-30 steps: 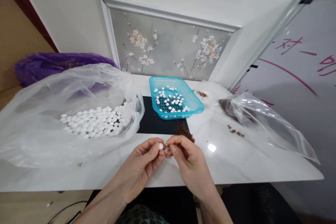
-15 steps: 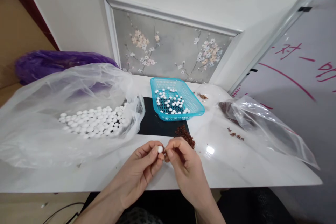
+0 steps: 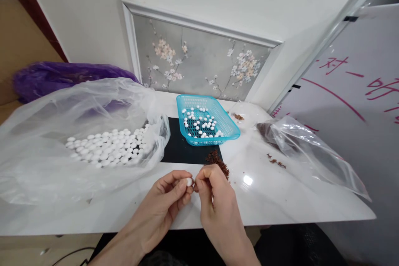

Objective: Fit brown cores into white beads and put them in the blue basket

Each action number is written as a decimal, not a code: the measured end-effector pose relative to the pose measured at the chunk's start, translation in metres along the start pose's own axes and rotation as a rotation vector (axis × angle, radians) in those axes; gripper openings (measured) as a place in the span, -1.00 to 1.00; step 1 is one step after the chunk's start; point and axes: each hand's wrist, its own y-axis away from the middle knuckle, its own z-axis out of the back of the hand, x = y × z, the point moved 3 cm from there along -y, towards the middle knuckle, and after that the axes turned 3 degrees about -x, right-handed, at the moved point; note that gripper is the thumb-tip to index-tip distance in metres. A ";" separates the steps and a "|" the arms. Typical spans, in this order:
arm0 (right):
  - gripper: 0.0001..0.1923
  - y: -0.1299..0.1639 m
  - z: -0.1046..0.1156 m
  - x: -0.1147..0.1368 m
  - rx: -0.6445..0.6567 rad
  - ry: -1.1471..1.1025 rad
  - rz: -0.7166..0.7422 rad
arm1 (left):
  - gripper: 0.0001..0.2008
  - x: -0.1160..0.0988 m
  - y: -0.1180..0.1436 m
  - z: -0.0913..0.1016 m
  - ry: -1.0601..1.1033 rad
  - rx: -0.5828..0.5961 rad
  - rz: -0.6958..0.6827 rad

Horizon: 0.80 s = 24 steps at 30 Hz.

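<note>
**Inspector A:** What is recorded nearest the lower edge of the frame?

**Inspector B:** Two bare hands are seen low and centre. A small white bead is pinched between thumb and forefinger of the left hand. The fingertips of the right hand are drawn together just beside that bead, touching or nearly touching it; whether anything is gripped by them cannot be told.

**Inspector A:** And directly beyond the hands?

**Inspector B:** A small heap of reddish-brown bits is noted on the white table, just above the right hand, at the edge of a black mat.

**Inspector A:** To the sides?

**Inspector B:** At left, a large clear plastic bag is spread open, with many white beads lying in it. At right, a second clear bag is laid flat, brown scraps beside it.

**Inspector A:** Farther back?

**Inspector B:** A turquoise basket holding white beads is set at centre. A purple bag is seen upper left, a floral panel behind.
</note>
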 end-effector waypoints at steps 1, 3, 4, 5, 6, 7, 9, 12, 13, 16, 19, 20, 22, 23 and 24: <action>-0.79 0.000 0.000 0.000 -0.002 0.015 0.010 | -0.87 0.000 0.000 0.000 -0.002 -0.003 -0.003; -0.79 -0.001 -0.001 0.001 -0.006 0.040 0.035 | -0.87 0.000 0.001 -0.001 -0.012 -0.007 -0.016; -0.79 -0.001 -0.001 0.001 -0.009 0.051 0.046 | -0.88 0.000 0.001 -0.001 -0.019 -0.005 -0.024; -0.80 -0.001 -0.002 0.002 -0.016 0.061 0.056 | -0.88 0.000 0.002 -0.001 -0.028 -0.001 -0.030; -0.80 -0.001 -0.002 0.002 -0.026 0.072 0.069 | -0.89 0.000 0.002 -0.001 -0.038 0.006 -0.034; -0.80 -0.001 -0.003 0.003 -0.039 0.082 0.085 | -0.89 0.000 0.003 -0.001 -0.046 0.012 -0.034; -0.81 -0.001 -0.005 0.003 -0.061 0.089 0.113 | -0.89 0.000 0.003 -0.001 -0.049 0.013 -0.025; -0.81 0.000 -0.008 0.004 -0.072 0.071 0.141 | -0.89 0.000 0.002 0.000 -0.032 0.003 -0.014; -0.81 0.000 -0.008 0.004 -0.070 0.064 0.138 | -0.89 0.000 0.002 0.000 -0.025 -0.002 -0.010; -0.80 0.000 -0.010 0.003 -0.066 0.050 0.119 | -0.88 0.000 0.001 0.000 0.000 -0.022 0.002; -0.79 -0.001 -0.012 0.001 -0.061 0.040 0.114 | -0.87 0.000 0.001 0.000 0.034 -0.042 0.009; -0.79 -0.001 -0.013 0.001 -0.063 0.038 0.117 | -0.87 0.000 0.001 0.000 0.042 -0.046 0.011; -0.80 -0.002 -0.016 0.000 -0.067 0.029 0.123 | -0.87 -0.001 0.001 0.001 0.048 -0.052 0.011; -0.80 -0.002 -0.016 0.000 -0.068 0.020 0.121 | -0.87 -0.001 0.002 0.001 0.048 -0.052 0.009; -0.80 -0.002 -0.016 0.000 -0.068 0.001 0.111 | -0.88 -0.002 0.002 0.001 0.047 -0.049 0.006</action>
